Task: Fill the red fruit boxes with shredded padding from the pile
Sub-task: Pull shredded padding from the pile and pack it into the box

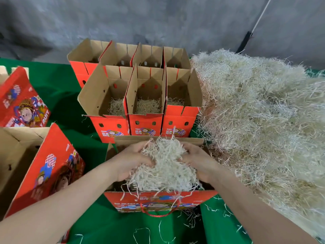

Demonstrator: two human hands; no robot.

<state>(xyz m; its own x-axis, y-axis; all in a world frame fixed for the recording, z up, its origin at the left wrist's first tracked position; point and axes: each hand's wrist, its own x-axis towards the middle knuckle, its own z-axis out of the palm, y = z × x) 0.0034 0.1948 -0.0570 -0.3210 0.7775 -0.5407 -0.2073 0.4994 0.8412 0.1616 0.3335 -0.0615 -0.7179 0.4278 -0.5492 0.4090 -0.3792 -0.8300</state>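
Note:
A red fruit box (158, 201) stands open right in front of me on the green table. A clump of pale shredded padding (163, 166) sits in its mouth, rising above the rim. My left hand (130, 161) grips the clump from the left and my right hand (198, 162) grips it from the right. Three open red boxes (146, 124) behind it each hold a little padding at the bottom. The big padding pile (263, 120) lies to the right.
A back row of several open red boxes (126, 57) stands by the grey wall. More red boxes (44, 166) sit at the left, one (21, 104) tilted. Loose shreds (163, 233) litter the green cloth (59, 95) near the front edge.

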